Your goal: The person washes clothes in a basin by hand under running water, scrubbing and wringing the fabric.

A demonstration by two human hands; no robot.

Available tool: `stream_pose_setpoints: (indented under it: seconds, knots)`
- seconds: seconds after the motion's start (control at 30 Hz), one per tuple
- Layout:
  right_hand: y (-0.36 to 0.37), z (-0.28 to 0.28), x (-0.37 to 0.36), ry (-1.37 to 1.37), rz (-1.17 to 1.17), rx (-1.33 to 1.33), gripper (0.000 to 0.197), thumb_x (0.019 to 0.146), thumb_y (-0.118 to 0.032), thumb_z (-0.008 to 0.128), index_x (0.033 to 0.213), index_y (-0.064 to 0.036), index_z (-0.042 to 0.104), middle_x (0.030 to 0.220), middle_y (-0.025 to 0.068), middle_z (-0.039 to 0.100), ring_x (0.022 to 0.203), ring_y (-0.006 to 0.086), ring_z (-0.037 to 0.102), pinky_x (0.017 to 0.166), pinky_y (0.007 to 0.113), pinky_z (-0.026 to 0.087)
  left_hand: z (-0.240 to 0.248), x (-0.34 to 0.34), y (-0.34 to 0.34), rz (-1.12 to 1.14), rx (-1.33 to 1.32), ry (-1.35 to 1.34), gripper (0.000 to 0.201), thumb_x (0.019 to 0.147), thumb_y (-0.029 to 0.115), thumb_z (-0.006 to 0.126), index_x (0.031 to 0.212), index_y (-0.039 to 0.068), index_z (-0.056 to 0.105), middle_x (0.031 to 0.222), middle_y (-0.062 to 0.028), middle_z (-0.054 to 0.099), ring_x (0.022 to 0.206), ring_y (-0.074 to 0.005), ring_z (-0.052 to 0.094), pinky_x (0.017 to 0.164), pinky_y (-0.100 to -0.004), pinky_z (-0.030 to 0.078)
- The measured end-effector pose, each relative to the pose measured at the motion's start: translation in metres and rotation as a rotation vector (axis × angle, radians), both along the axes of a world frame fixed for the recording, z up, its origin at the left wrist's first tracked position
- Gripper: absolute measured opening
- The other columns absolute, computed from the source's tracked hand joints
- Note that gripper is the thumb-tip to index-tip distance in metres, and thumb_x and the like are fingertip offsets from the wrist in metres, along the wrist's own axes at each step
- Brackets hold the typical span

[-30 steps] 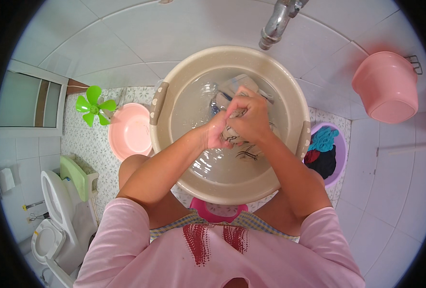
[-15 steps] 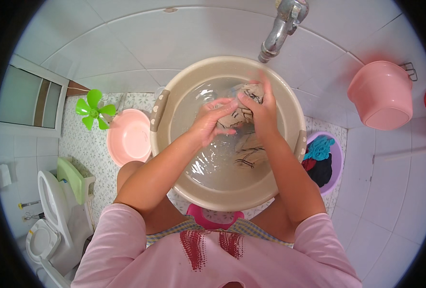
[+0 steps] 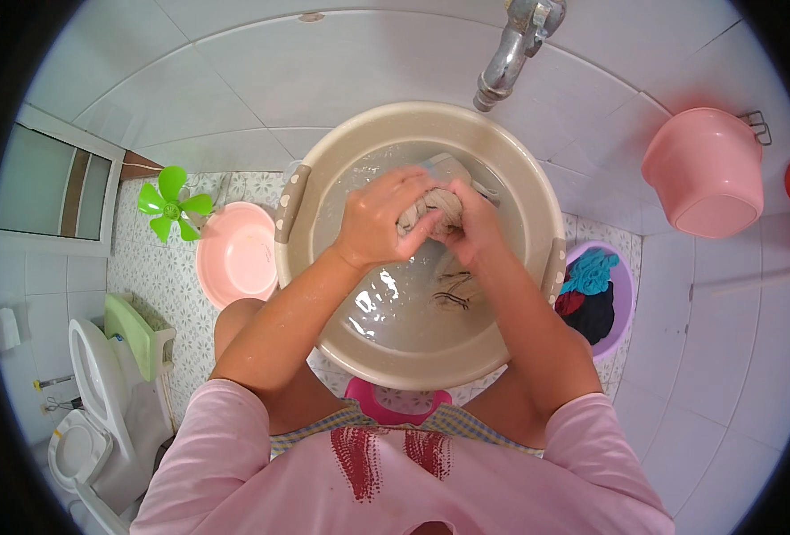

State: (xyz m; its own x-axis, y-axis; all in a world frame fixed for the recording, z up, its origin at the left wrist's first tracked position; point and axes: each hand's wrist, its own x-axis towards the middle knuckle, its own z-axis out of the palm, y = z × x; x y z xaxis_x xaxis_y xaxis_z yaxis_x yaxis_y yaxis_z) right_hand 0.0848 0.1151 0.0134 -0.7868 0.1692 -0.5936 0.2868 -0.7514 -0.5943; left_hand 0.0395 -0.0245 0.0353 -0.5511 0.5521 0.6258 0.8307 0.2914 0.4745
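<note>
Above the water of a large beige basin [image 3: 337,346], both my hands are closed around a bunched beige cloth [image 3: 432,209] with dark lines. My left hand [image 3: 379,217] wraps it from the left, fingers over the top and thumb in front. Gripping its right side is my right hand [image 3: 477,221], its fingers partly hidden by the fabric. More of the cloth spreads behind the hands toward the far rim. A beige piece with dark lines [image 3: 457,291] lies in the water below my right hand; I cannot tell if it belongs to the same cloth.
A metal tap [image 3: 502,71] juts from the wall beyond the basin. At left are a pink basin [image 3: 212,267], a green fan [image 3: 173,211] and a toilet [image 3: 96,370]. A purple tub [image 3: 625,312] with clothes stands at right, below a hanging pink bucket [image 3: 702,174].
The cloth, spread between my hands before, is now squeezed into a tight bunch. My left hand has turned over it and moved up slightly; my right hand has come down and closer.
</note>
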Motion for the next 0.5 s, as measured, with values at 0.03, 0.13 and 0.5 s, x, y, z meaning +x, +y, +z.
stream_pose_setpoints:
  seconds: [0.03, 0.13, 0.5]
  knots:
    - [-0.005, -0.001, -0.001, 0.001, 0.002, -0.002, 0.02, 0.076, -0.017, 0.055, 0.089, -0.0024, 0.056, 0.084, 0.007, 0.057, 0.072, 0.0169, 0.057, 0.063, 0.03, 0.045, -0.002, -0.001, 0.002, 0.045, 0.088, -0.07, 0.027, 0.07, 0.021, 0.068, 0.095, 0.011, 0.064, 0.093, -0.0107, 0.063, 0.08, -0.0235, 0.062, 0.062, -0.0308, 0.05]
    - [-0.01, -0.012, -0.002, 0.048, -0.203, 0.327, 0.012, 0.07, -0.013, 0.056, 0.075, -0.0021, 0.058, 0.071, 0.0066, 0.056, 0.06, 0.0145, 0.051, 0.055, 0.029, 0.042, -0.018, 0.004, 0.006, 0.086, 0.18, -0.291, 0.023, 0.074, 0.021, 0.064, 0.092, 0.007, 0.064, 0.084, -0.0125, 0.063, 0.072, -0.0225, 0.062, 0.056, -0.0283, 0.048]
    - [-0.003, 0.008, -0.01, 0.261, -0.007, 1.349, 0.014, 0.065, -0.015, 0.058, 0.066, -0.0009, 0.056, 0.053, 0.0142, 0.049, 0.048, 0.0203, 0.043, 0.05, 0.033, 0.038, -0.03, 0.02, 0.01, 0.129, 0.361, -1.387, 0.032, 0.088, 0.027, 0.047, 0.075, 0.0, 0.06, 0.057, -0.0031, 0.055, 0.042, -0.0122, 0.048, 0.039, -0.0266, 0.038]
